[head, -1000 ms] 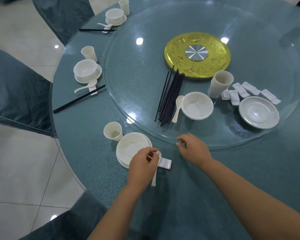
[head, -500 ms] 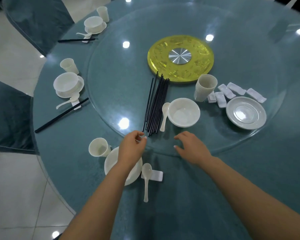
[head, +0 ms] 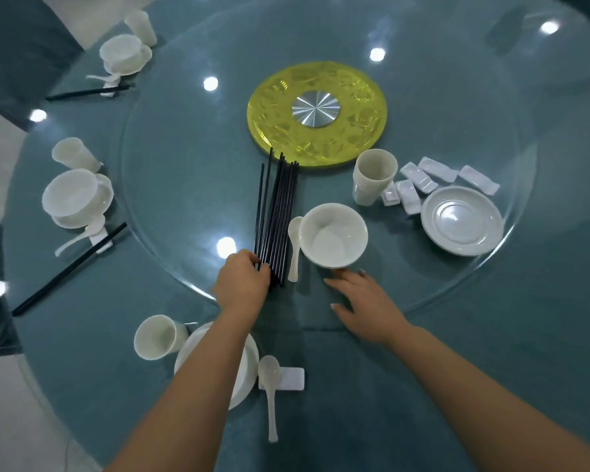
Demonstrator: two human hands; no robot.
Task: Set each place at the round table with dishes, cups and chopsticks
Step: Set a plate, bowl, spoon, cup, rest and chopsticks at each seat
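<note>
Two places at the left of the frame are judged complete: each shows a cup, a bowl on a saucer, a spoon on a rest, and a pair of black chopsticks (head: 69, 269). The place at the lower centre is partly set. A cup (head: 158, 336), a bowl (head: 244, 373), a spoon (head: 270, 390) and a white chopstick rest (head: 286, 379) are present; chopsticks are not yet laid there.

The left hand (head: 242, 284) is placed at the near end of the loose chopstick bundle (head: 276, 219) on the glass turntable (head: 184, 172). Its fingers are curled against the bundle ends; whether a pair is already gripped cannot be told. The right hand (head: 365, 301) is spread flat, holding nothing, just below the spare bowl (head: 332, 235) at the turntable's near edge.

Remaining stock sits on the turntable at centre right: a spare spoon (head: 294, 247), stacked cups (head: 373, 177), several rests (head: 423, 178) and a plate (head: 462, 221). Further places are judged still to be set.

The turntable rim lies between the bundle and the unfinished place. Open table (head: 355, 386) is available to the right of the rest. The spare spoon and bowl lie just beside the bundle, so room on that side is tight.
</note>
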